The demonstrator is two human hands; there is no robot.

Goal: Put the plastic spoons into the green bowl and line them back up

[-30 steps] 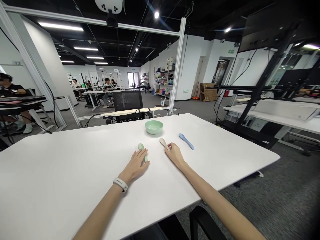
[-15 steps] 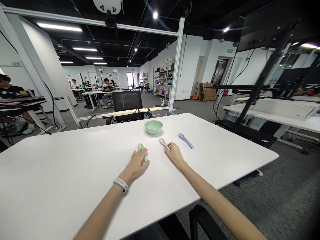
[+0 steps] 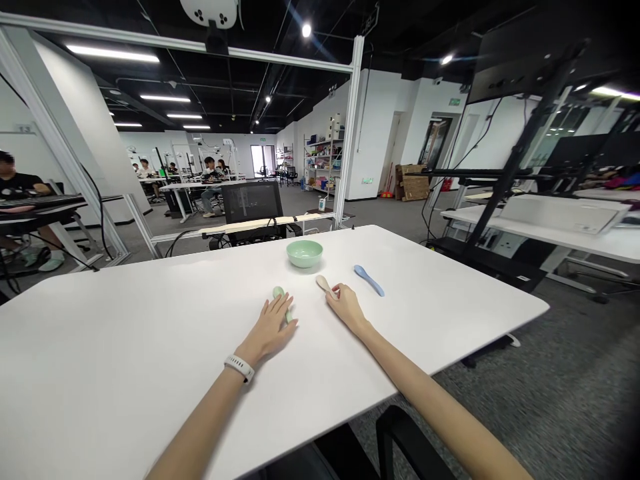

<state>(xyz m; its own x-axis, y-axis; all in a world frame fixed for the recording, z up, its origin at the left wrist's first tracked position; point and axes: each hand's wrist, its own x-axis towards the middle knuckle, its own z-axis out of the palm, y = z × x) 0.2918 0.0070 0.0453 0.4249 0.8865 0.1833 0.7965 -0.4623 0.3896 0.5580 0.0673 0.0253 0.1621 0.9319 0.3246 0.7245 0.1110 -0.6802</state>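
My left hand (image 3: 269,327), with a pale band on its wrist, lies over a green spoon (image 3: 279,292). Its fingers are stretched out across the handle, and the spoon's bowl shows beyond them. My right hand (image 3: 347,308) pinches the handle of a beige spoon (image 3: 323,283), whose bowl end points away from me on the tabletop. To the right of that hand, a blue spoon (image 3: 369,281) lies untouched at a slant. A green bowl (image 3: 305,255) stands upright farther back, beyond the beige spoon.
The white table (image 3: 150,333) carries the bowl and spoons. A metal frame (image 3: 353,133) rises past its far edge, with a black mesh chair (image 3: 253,201) behind. A chair armrest (image 3: 395,427) is below the near edge. Other people sit at desks on the left.
The view has shifted slightly, moving everything a little left in the picture. Both hands keep nearly the same places on their spoons.
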